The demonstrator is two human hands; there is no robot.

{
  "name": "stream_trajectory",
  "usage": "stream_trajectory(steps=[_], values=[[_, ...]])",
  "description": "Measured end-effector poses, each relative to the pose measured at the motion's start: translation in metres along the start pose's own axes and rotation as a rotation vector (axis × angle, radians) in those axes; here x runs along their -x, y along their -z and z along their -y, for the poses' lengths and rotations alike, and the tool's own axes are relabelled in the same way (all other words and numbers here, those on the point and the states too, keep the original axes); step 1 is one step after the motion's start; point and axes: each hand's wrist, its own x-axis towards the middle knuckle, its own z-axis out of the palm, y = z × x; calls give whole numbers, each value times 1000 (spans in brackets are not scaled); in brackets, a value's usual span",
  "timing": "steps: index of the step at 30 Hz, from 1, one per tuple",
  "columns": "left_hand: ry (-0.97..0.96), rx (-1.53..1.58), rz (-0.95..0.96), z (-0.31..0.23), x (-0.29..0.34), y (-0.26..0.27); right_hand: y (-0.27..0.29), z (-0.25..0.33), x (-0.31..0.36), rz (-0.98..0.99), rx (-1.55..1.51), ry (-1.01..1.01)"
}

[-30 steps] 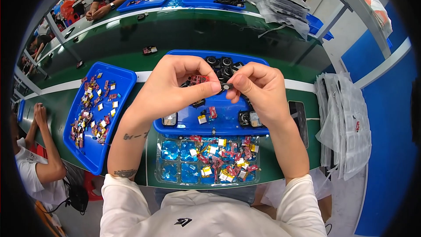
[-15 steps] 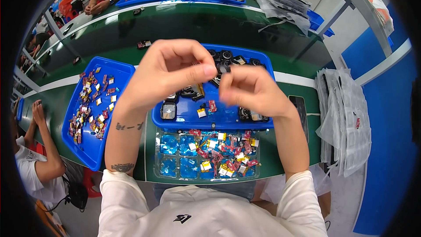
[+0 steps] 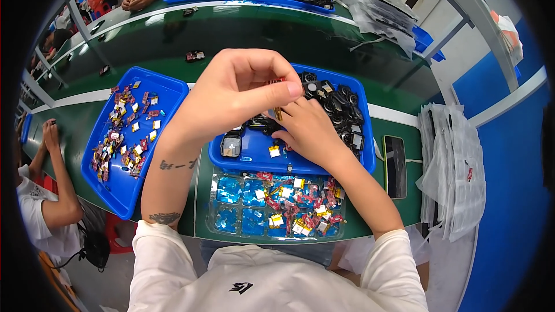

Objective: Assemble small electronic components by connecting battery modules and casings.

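My left hand [image 3: 245, 89] is raised over the near edge of the far table space, thumb and forefinger pinched on a small red circuit board [image 3: 276, 82] with a yellow-edged battery [image 3: 278, 113] hanging below. My right hand [image 3: 309, 133] reaches in beneath it, back upward and thumb spread from the fingers; its fingertips are partly hidden behind the left hand. Under both lies a blue tray [image 3: 260, 164] holding many black watch-like cases [image 3: 341, 104]. One square case [image 3: 231, 145] sits at its left end. A loose white-and-yellow battery [image 3: 274, 151] lies near my right thumb.
Nearest me, a clear compartment tray [image 3: 231, 219] holds boards and batteries. Another blue tray [image 3: 124, 202] of them stands left. At right are a phone [image 3: 395, 167] and stacked plastic-wrapped sheets [image 3: 454, 173]. Co-workers sit across the table and at left.
My right hand has dropped from the raised pinch beside my left hand down into the tray. My left hand stays raised, still pinching. The whole view has shifted slightly.
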Motion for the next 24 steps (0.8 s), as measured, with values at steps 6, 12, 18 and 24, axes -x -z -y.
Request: stream_trajectory(steps=[6, 12, 18, 24], values=[[7, -37, -11, 5, -1, 2, 6, -7, -1, -140, -140, -152], [25, -163, -94, 11, -7, -1, 18, -20, -5, -266, -498, -412], [82, -242, -199, 31, -11, -6, 37, -6, -10, -374, -1491, -768], [14, -275, -297, 41, -13, -14, 40, 6, -6, -446, -1402, -590]])
